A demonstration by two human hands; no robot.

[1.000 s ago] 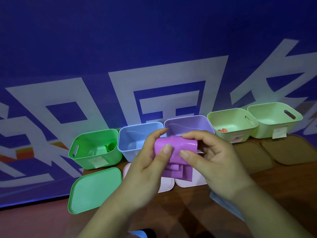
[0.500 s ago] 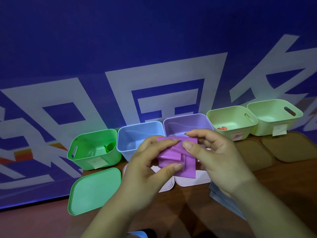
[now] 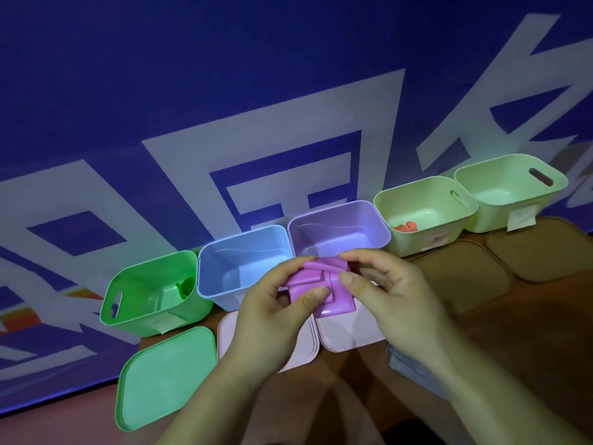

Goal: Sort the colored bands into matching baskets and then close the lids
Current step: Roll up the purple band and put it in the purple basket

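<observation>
The purple band (image 3: pixel 324 284) is held between both hands, above the worktop (image 3: pixel 513 348) and just in front of the purple basket (image 3: pixel 330 208), not yet inside it. One second ago it was seen as a loose roll. Now it is folded into a flatter, smaller packet, with several layers lying one over another. The grip of the left hand (image 3: pixel 272 316) is closed on the band: the thumb is pressed on the front layers and the fingers are placed behind. The grip of the right hand (image 3: pixel 394 300) is closed on it too, with the thumb at the right edge and the index finger curled over the top fold. It can be judged that the folding is almost finished and that the drop into the purple basket is the next step. Something green is seen in the green basket (image 3: pixel 154 293) and something red in the nearer light-green basket (image 3: pixel 423 207). Nothing is seen in the blue basket (image 3: pixel 244 252). All lids, among them the green lid (image 3: pixel 167 377), are lying on the worktop, so the closing is not yet begun.
</observation>
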